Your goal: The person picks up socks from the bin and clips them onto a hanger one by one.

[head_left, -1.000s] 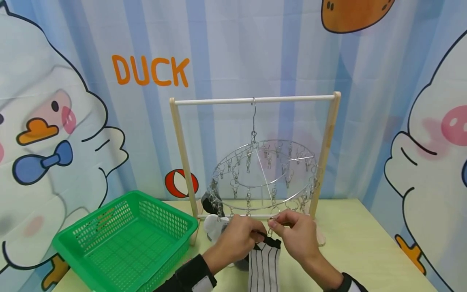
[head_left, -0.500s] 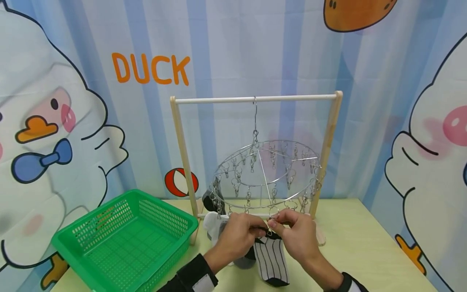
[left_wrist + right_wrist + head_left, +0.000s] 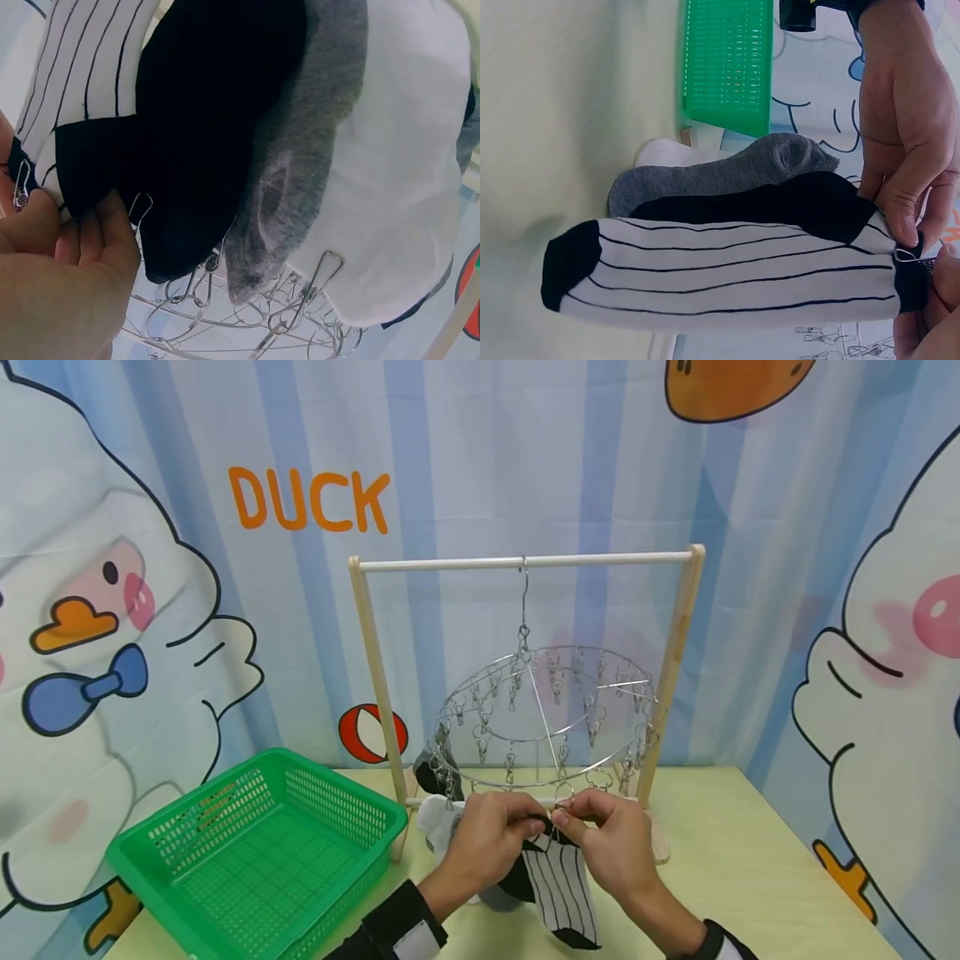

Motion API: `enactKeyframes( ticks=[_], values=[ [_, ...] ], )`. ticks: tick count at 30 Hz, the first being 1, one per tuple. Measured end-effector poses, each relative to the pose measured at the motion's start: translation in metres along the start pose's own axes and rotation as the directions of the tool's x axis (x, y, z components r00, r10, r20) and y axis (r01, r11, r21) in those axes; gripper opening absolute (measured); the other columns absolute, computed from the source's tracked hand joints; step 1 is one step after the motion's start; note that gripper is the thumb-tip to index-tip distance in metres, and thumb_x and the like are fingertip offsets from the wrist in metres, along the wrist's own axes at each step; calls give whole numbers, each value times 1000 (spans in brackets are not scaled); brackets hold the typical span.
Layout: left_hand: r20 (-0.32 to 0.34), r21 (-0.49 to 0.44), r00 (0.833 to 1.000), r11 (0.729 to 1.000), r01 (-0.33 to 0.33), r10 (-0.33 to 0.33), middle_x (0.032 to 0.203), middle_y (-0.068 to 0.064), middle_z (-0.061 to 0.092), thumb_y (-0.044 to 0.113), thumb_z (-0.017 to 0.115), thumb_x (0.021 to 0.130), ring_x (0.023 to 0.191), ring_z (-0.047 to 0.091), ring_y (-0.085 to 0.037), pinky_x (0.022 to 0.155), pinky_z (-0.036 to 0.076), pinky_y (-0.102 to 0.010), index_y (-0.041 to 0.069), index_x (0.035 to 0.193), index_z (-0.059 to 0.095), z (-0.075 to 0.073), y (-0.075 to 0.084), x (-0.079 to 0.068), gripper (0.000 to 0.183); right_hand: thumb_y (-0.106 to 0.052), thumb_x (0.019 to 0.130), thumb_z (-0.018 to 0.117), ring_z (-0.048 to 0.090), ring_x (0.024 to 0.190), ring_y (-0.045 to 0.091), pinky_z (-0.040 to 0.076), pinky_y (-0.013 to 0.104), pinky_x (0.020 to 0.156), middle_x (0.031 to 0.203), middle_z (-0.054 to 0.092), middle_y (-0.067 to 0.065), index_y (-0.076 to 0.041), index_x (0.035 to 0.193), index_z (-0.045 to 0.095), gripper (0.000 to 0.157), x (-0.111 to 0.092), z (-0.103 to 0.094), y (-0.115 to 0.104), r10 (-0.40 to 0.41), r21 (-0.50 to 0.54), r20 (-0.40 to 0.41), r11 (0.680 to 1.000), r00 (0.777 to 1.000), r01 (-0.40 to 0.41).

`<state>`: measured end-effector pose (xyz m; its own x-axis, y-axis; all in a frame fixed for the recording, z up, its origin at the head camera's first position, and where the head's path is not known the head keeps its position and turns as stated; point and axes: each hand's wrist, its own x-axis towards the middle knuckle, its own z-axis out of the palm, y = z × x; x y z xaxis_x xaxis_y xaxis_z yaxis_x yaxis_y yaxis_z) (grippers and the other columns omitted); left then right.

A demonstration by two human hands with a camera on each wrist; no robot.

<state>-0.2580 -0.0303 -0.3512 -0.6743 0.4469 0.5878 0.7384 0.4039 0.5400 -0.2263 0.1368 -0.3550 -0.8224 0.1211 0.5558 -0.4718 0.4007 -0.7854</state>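
A white sock with thin black stripes and black cuff and toe hangs between my hands under the front of a round wire drying hanger. My left hand pinches its black cuff. With thumb and fingers, my right hand pinches a small metal clip, whose wire end lies over the cuff in the right wrist view. Beside the striped sock hang a black sock, a grey sock and a white sock, at the hanger's clips.
The hanger hooks onto the bar of a wooden-sided rack. A green plastic basket stands at the left on the pale table. Further dark and grey socks hang at the hanger's left. A duck-print curtain is behind.
The striped sock has come up and swung right, so its black toe now shows. The clip now overlaps the cuff. Both hands stay close together at the hanger's front.
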Motion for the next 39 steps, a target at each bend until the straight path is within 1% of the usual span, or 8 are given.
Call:
enactKeyframes(
  ticks=[9, 15, 20, 24, 29, 33, 37, 39],
  values=[
    [-13, -17, 999, 999, 35, -36, 73, 8, 68, 2, 72, 85, 64, 59, 0, 56, 49, -21, 14, 85, 74, 3, 1, 0, 12, -4, 80, 79, 67, 77, 12, 54, 28, 71, 81, 71, 1, -6, 80, 75, 4, -1, -1, 2, 14, -13, -6, 1000, 1000, -14],
    [-17, -15, 999, 999, 49, -50, 74, 8, 69, 4, 72, 86, 65, 59, 1, 56, 50, -21, 14, 87, 75, 4, 1, -2, 10, -5, 80, 79, 66, 75, 9, 55, 26, 67, 82, 72, -2, -7, 87, 76, 7, 2, -4, 5, -1, -49, 36, 999, 999, 3],
    [4, 34, 999, 998, 50, -50, 77, 9, 69, 8, 72, 87, 64, 58, 3, 55, 49, -19, 14, 91, 75, 4, 1, -4, 7, -11, 82, 78, 66, 75, 8, 56, 28, 65, 83, 72, -4, -8, 92, 77, 11, 3, -9, 7, -8, -105, 79, 994, 997, 16],
    [32, 108, 998, 993, 54, -58, 77, 10, 68, 11, 71, 89, 64, 56, 3, 54, 48, -20, 14, 92, 73, 0, 2, -7, 5, -14, 83, 78, 65, 76, 8, 57, 34, 67, 83, 71, -6, -11, 93, 77, 10, 1, -12, 8, -21, -159, 105, 987, 994, 38],
    [35, 210, 999, 978, 0, -7, 76, 11, 65, 13, 69, 91, 61, 53, 2, 54, 47, -21, 15, 92, 72, -7, 2, -13, 4, -15, 83, 78, 64, 78, 9, 55, 41, 69, 87, 70, -7, -15, 93, 76, 10, 1, -13, 10, -81, -243, 109, 964, 991, 105],
    [31, 261, 999, 965, -33, 26, 76, 10, 65, 13, 67, 93, 61, 52, 1, 56, 46, -23, 14, 91, 71, -10, 1, -16, 5, -13, 81, 79, 64, 81, 13, 54, 43, 70, 89, 70, -6, -14, 93, 77, 12, 1, -13, 12, -168, -294, 99, 936, 981, 191],
    [36, 309, 999, 951, -28, 18, 72, 11, 60, 15, 62, 96, 60, 51, -1, 55, 44, -24, 14, 90, 69, -14, 0, -22, 9, -13, 80, 79, 63, 83, 17, 52, 45, 70, 89, 71, -3, -9, 96, 76, 17, 1, -12, 15, -244, -344, 105, 901, 964, 265],
    [44, 323, 999, 946, -18, 4, 65, 12, 54, 17, 59, 99, 57, 48, -2, 53, 41, -23, 16, 85, 65, -16, 0, -24, 15, -14, 81, 79, 62, 84, 17, 50, 46, 70, 90, 71, -2, -8, 98, 76, 18, 1, -13, 17, -255, -374, 106, 885, 961, 276]
  ],
)
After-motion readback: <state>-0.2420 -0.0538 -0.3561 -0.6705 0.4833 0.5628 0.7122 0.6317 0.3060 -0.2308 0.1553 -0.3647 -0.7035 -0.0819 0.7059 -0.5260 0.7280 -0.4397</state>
